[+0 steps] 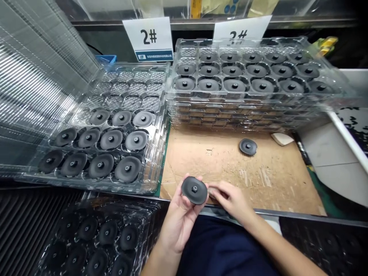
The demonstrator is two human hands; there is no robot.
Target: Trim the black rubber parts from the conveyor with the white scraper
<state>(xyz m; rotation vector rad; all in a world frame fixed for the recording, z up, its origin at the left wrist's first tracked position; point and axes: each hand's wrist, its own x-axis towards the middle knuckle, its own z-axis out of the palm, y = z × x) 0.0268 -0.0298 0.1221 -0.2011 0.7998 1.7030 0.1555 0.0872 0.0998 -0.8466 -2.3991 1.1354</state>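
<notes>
My left hand (178, 220) grips a black oval disc (194, 190) with a small raised post in its middle, post side up. The fingers wrap its edge from below. Close to the disc's right edge is my right hand (230, 199), thumb and fingers pinched together. What they pinch, if anything, is too small to make out. Another black oval disc (247, 147) lies apart on the cardboard sheet (195, 153), beyond my right hand.
At left, a clear tray (155, 161) holds several discs in its near rows. A stack of clear trays (218, 109) stands behind the cardboard. Lower left is another tray of discs (106, 232). Signs (149, 36) hang behind. A pale wedge-shaped piece (282, 138) lies at right.
</notes>
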